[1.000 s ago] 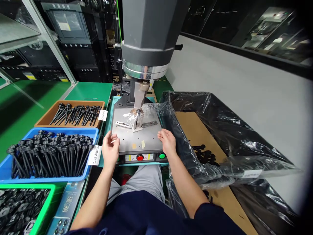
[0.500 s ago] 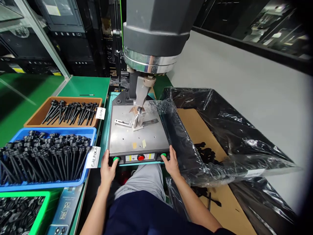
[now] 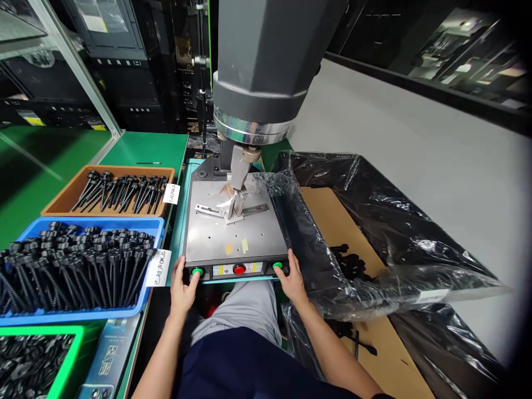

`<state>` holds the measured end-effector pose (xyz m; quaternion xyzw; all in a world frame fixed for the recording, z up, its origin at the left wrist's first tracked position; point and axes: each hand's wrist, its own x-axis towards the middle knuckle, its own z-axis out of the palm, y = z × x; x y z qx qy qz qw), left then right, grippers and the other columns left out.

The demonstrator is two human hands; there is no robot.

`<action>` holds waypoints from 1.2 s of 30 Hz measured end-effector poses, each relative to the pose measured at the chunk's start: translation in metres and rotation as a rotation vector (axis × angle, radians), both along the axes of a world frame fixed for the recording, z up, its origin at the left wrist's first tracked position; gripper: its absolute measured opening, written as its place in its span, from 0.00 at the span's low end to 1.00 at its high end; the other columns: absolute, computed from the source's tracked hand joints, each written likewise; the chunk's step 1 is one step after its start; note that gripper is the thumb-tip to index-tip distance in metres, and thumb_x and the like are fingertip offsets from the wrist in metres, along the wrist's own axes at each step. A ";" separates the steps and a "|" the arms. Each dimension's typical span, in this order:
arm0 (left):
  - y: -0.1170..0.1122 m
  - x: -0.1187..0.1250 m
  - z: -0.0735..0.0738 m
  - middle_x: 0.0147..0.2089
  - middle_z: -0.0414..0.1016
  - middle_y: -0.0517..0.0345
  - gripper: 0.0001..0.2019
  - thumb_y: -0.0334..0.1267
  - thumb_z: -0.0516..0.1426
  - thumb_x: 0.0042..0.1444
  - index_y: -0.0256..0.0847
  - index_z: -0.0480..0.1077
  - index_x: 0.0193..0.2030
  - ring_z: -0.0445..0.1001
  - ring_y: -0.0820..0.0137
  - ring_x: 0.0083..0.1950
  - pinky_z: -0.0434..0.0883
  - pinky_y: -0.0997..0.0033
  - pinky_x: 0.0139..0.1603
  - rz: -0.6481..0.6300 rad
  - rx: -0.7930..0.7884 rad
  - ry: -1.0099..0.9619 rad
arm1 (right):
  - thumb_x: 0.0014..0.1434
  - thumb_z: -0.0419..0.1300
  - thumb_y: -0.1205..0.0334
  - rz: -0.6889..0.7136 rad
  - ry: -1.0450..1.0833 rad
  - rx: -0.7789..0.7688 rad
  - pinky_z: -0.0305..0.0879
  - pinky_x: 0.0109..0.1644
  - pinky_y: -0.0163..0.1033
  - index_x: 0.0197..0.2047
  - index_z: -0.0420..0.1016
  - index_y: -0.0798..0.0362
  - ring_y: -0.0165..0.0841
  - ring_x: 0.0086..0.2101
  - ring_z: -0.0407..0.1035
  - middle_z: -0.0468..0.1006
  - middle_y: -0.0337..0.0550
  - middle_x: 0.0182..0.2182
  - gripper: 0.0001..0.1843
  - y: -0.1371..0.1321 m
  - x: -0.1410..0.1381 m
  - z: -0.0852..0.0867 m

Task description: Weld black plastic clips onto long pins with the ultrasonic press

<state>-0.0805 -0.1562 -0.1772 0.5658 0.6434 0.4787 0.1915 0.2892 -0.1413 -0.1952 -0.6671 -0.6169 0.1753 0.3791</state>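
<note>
A grey press machine (image 3: 261, 61) stands in front of me with its metal horn (image 3: 238, 176) down on a small part in the fixture (image 3: 233, 206) on the steel base plate (image 3: 235, 235). My left hand (image 3: 183, 285) rests at the front left corner, thumb on the left green button (image 3: 197, 271). My right hand (image 3: 293, 277) rests at the front right corner, thumb by the right green button (image 3: 277, 265). A red button (image 3: 238, 270) sits between them. Both hands hold nothing, their fingers loosely spread.
To the left are a blue tray (image 3: 78, 266) of black screw-like parts, an orange tray (image 3: 110, 191) with similar parts and a green bin (image 3: 37, 360). On the right stands a cardboard box lined with black plastic (image 3: 374, 238) holding some black parts.
Both hands came back from the base plate to the front corners and settled on the green buttons. The horn has come down onto the part in the fixture.
</note>
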 end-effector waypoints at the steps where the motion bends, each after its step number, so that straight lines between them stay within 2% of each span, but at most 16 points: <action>1: 0.000 0.001 0.000 0.67 0.60 0.46 0.32 0.44 0.57 0.59 0.45 0.55 0.69 0.59 0.58 0.68 0.56 0.52 0.69 0.008 0.004 0.003 | 0.62 0.54 0.45 -0.002 -0.003 0.005 0.52 0.67 0.57 0.72 0.43 0.51 0.46 0.66 0.49 0.53 0.56 0.68 0.42 0.000 0.000 0.000; 12: 0.002 0.004 0.003 0.66 0.61 0.45 0.31 0.44 0.57 0.59 0.46 0.55 0.68 0.60 0.58 0.67 0.58 0.52 0.68 0.030 0.008 0.016 | 0.62 0.54 0.46 -0.019 -0.011 0.051 0.54 0.66 0.58 0.72 0.43 0.50 0.47 0.66 0.51 0.55 0.56 0.67 0.41 0.002 -0.003 -0.002; 15: -0.002 0.016 0.015 0.66 0.61 0.42 0.31 0.43 0.57 0.59 0.42 0.56 0.68 0.60 0.55 0.67 0.58 0.50 0.67 0.098 0.033 0.086 | 0.62 0.54 0.46 -0.021 -0.001 0.049 0.54 0.66 0.58 0.72 0.43 0.50 0.47 0.66 0.51 0.54 0.55 0.68 0.41 0.001 -0.004 0.000; 18: -0.009 0.041 0.037 0.68 0.57 0.39 0.31 0.40 0.59 0.57 0.41 0.57 0.67 0.56 0.51 0.69 0.54 0.44 0.68 0.187 0.158 0.191 | 0.62 0.55 0.45 -0.022 0.022 0.031 0.56 0.65 0.57 0.72 0.43 0.49 0.47 0.66 0.51 0.54 0.55 0.68 0.41 0.001 -0.004 0.001; 19: -0.010 0.051 0.044 0.67 0.57 0.39 0.30 0.38 0.59 0.57 0.41 0.58 0.66 0.56 0.51 0.69 0.54 0.44 0.68 0.155 0.212 0.198 | 0.62 0.55 0.45 -0.022 0.028 0.030 0.56 0.65 0.56 0.72 0.44 0.49 0.46 0.66 0.51 0.54 0.55 0.67 0.41 0.001 -0.005 0.001; 21: -0.006 0.069 0.058 0.65 0.61 0.41 0.27 0.36 0.58 0.58 0.43 0.61 0.64 0.60 0.53 0.67 0.59 0.46 0.66 0.006 0.265 0.138 | 0.62 0.55 0.45 -0.023 0.040 0.044 0.55 0.66 0.57 0.71 0.45 0.50 0.46 0.66 0.51 0.55 0.55 0.67 0.41 0.001 -0.005 0.002; 24: 0.014 0.088 0.077 0.62 0.65 0.43 0.23 0.37 0.56 0.60 0.43 0.63 0.62 0.65 0.57 0.64 0.67 0.51 0.61 -0.146 0.215 -0.088 | 0.61 0.55 0.44 -0.020 0.079 0.065 0.53 0.66 0.57 0.71 0.49 0.52 0.46 0.65 0.52 0.56 0.56 0.67 0.40 0.003 -0.005 0.003; 29: 0.076 0.092 0.103 0.61 0.66 0.44 0.23 0.42 0.56 0.60 0.43 0.63 0.61 0.68 0.60 0.60 0.70 0.58 0.57 -0.181 0.168 -0.476 | 0.62 0.54 0.43 -0.032 0.252 0.047 0.56 0.65 0.56 0.65 0.62 0.52 0.45 0.62 0.59 0.64 0.54 0.63 0.33 0.008 0.001 0.007; 33: 0.115 0.086 0.119 0.62 0.66 0.44 0.29 0.44 0.59 0.58 0.46 0.58 0.65 0.70 0.62 0.58 0.69 0.59 0.57 -0.219 0.153 -0.547 | 0.61 0.55 0.43 -0.114 0.348 0.044 0.65 0.59 0.55 0.58 0.71 0.54 0.45 0.54 0.69 0.73 0.57 0.56 0.30 0.014 0.001 0.021; 36: 0.129 0.083 0.125 0.61 0.66 0.43 0.34 0.47 0.60 0.56 0.46 0.55 0.67 0.71 0.62 0.56 0.68 0.58 0.57 -0.291 0.120 -0.553 | 0.60 0.56 0.44 -0.207 0.286 0.168 0.68 0.56 0.55 0.54 0.74 0.55 0.45 0.50 0.71 0.76 0.56 0.51 0.27 0.018 -0.009 0.042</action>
